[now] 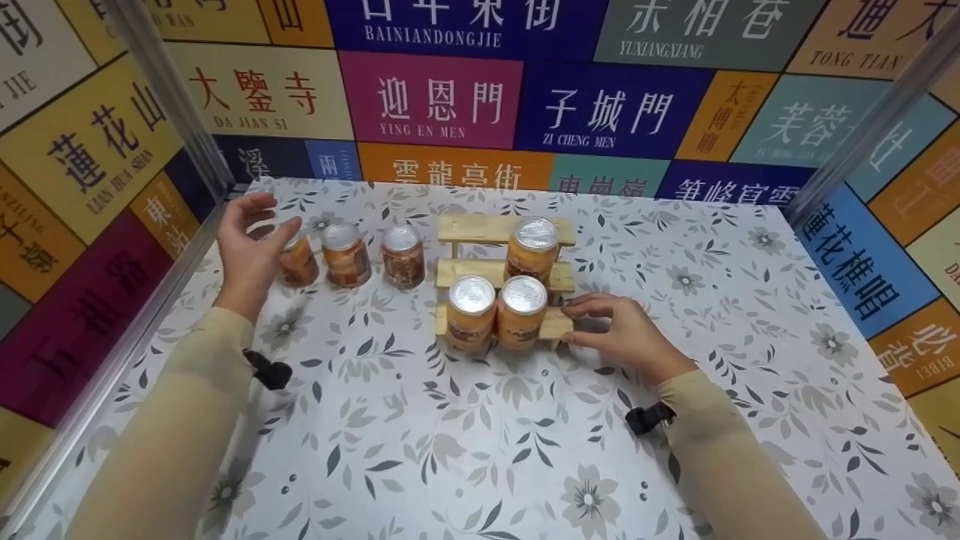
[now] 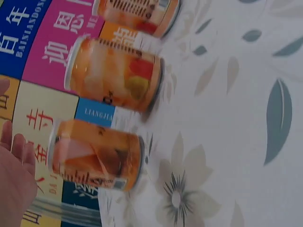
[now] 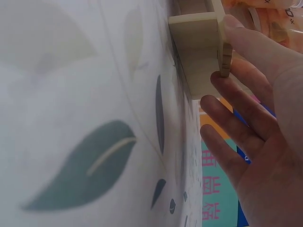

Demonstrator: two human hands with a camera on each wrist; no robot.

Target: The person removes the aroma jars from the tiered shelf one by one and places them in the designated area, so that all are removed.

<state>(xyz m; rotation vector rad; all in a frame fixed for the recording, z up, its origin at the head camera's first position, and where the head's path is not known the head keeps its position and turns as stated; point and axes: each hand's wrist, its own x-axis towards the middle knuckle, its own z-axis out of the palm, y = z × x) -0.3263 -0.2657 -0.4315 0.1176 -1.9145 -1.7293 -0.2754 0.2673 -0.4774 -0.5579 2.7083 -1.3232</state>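
Hovering left hand (image 1: 251, 240): fingers loosely bent and parted, thumb set away from them, gripping nothing; the left wrist view shows a gap between its fingers and the closest can.

Left-end can (image 1: 298, 266): a short upright cylinder, glossy orange with printed fruit, just right of the left hand and partly covered by it.

Middle can (image 1: 346, 259): same rounded shape, crinkled silvery top, one place further right from the left hand.

Third can (image 1: 403, 259): redder in tone, foil-like lid, between the two hands and short of the stand.

Wooden stand (image 1: 480, 227): pale, smooth-grained planks in three steps, its right end at the right hand.

Front left can (image 1: 471, 315): upright on the lowest step, left of the right hand.

Front right can (image 1: 521, 315): beside it, closer to the right hand, silver lid wrinkled.

Upper can (image 1: 532, 251): on the middle step, beyond and left of the right hand.

Right hand (image 1: 626, 330): thumb and fingers pinch the lowest plank's end.

Tablecloth (image 1: 420, 450): white, leaf-and-flower print, beneath both hands.
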